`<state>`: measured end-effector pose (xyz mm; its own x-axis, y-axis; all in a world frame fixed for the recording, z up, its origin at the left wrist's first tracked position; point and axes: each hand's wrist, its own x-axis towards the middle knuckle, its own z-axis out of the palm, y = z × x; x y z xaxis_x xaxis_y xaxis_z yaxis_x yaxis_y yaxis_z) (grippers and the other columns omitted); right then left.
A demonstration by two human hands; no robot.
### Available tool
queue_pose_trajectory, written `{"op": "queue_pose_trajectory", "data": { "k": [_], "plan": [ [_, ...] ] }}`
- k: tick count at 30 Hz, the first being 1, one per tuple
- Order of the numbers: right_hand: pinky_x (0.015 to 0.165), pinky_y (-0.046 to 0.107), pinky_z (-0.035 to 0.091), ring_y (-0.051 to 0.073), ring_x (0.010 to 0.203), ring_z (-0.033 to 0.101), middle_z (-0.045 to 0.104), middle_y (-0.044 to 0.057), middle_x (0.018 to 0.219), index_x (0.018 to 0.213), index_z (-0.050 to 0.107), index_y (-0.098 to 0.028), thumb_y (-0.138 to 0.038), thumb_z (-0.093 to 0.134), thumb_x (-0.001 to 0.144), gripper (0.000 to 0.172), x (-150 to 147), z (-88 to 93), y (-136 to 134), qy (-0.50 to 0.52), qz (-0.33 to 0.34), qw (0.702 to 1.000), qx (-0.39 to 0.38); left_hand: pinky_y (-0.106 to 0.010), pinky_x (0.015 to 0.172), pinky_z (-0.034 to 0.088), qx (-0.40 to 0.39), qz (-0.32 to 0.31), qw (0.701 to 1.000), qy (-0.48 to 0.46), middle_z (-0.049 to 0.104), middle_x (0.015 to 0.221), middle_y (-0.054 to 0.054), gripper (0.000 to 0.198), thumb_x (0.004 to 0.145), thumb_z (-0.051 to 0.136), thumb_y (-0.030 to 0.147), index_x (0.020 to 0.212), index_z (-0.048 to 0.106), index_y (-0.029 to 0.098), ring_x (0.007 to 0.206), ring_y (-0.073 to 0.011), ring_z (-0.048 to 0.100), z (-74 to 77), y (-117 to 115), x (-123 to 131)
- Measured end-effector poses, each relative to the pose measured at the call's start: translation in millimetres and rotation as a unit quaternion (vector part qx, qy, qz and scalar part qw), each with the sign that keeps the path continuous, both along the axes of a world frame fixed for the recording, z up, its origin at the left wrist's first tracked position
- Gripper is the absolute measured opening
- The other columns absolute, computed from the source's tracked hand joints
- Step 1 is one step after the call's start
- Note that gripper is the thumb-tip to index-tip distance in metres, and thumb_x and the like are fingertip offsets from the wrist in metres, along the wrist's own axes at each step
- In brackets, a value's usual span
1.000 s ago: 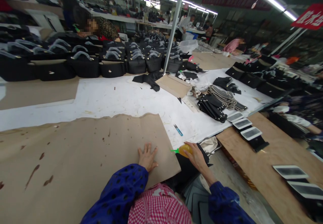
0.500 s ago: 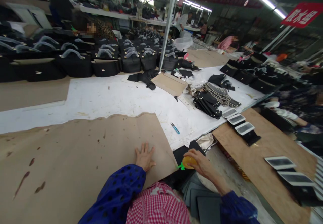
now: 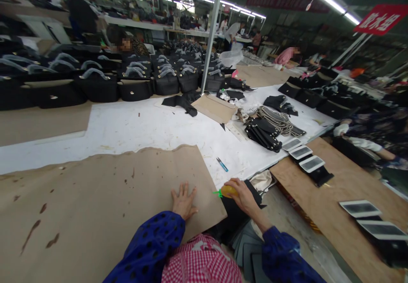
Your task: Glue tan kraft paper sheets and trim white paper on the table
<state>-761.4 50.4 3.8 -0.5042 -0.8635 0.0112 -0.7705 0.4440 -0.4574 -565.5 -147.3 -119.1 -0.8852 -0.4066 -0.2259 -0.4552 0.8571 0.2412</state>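
Spread flat, my left hand (image 3: 184,202) presses on a large brown sheet (image 3: 105,202) marked with dark stains. My right hand (image 3: 241,193) is closed around an amber squeeze bottle (image 3: 229,190) with a green nozzle, tilted so the nozzle points left. The nozzle is over the right edge of the brown sheet. Below the right hand lies a black piece (image 3: 234,208), partly covered by the hand and the sheet. Blue-handled thread snips (image 3: 222,164) lie on the white table surface beyond the bottle.
A metal post (image 3: 211,36) rises from the white table (image 3: 153,123). Rows of black handbags (image 3: 134,88) line its far side. Stacked black pieces (image 3: 262,133) sit at right, near a wooden board (image 3: 321,202) carrying framed panels. A co-worker's gloved hand (image 3: 363,143) shows at far right.
My right hand has moved up and left with the squeeze bottle, bringing the nozzle over the sheet's edge. My left hand stays flat on the sheet. The view has shifted slightly.
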Motion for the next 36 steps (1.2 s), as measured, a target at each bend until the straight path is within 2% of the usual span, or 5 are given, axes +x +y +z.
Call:
{"op": "queue_pose_trajectory", "data": {
  "k": [4, 11, 20, 30, 36],
  "plan": [
    [0.093, 0.041, 0.047, 0.024, 0.104, 0.048, 0.053, 0.007, 0.125, 0.120, 0.061, -0.029, -0.022, 0.054, 0.088, 0.033, -4, 1.2, -25, 0.023, -0.017, 1.000, -0.003, -0.077, 0.104, 0.008, 0.009, 0.002, 1.000, -0.002, 0.004, 0.159, -0.021, 0.095, 0.067, 0.070, 0.064, 0.148, 0.030, 0.034, 0.146, -0.0434, 0.005, 4.9, 1, -1],
    [0.095, 0.039, 0.044, 0.022, 0.104, 0.049, 0.055, 0.004, 0.120, 0.116, 0.061, -0.032, -0.019, 0.057, 0.084, 0.034, -25, 9.9, -16, -0.011, 0.083, 0.994, 0.067, -0.076, 0.105, 0.005, 0.034, 0.014, 0.999, 0.007, 0.005, 0.159, -0.021, 0.097, 0.064, 0.073, 0.062, 0.147, 0.033, 0.034, 0.146, -0.0426, 0.004, 12.7, -3, 3],
    [0.083, 0.032, 0.046, 0.024, 0.105, 0.043, 0.050, 0.005, 0.128, 0.123, 0.059, -0.031, -0.016, 0.050, 0.089, 0.039, -34, -15.5, -132, 0.076, -0.058, 0.995, -0.022, -0.076, 0.106, 0.003, 0.060, 0.013, 0.998, -0.005, 0.001, 0.159, -0.020, 0.096, 0.066, 0.069, 0.066, 0.148, 0.030, 0.035, 0.146, -0.0409, -0.001, 26.4, -4, 3],
    [0.090, 0.036, 0.043, 0.022, 0.100, 0.048, 0.055, 0.001, 0.120, 0.113, 0.062, -0.034, -0.015, 0.059, 0.080, 0.037, -46, 17.3, -94, 0.035, 0.070, 0.991, 0.112, -0.074, 0.106, -0.007, 0.125, 0.019, 0.992, 0.003, -0.003, 0.158, -0.021, 0.089, 0.074, 0.057, 0.070, 0.149, 0.030, 0.032, 0.146, -0.0394, -0.007, 42.7, -16, 8],
    [0.079, 0.031, 0.045, 0.023, 0.102, 0.045, 0.053, 0.003, 0.125, 0.118, 0.060, -0.033, -0.017, 0.057, 0.085, 0.037, -49, 4.9, -160, 0.091, 0.013, 0.995, 0.049, -0.073, 0.107, -0.006, 0.122, 0.022, 0.992, -0.001, -0.003, 0.158, -0.020, 0.089, 0.073, 0.058, 0.071, 0.149, 0.030, 0.032, 0.146, -0.0388, -0.007, 45.7, -15, 8]
  ]
}}
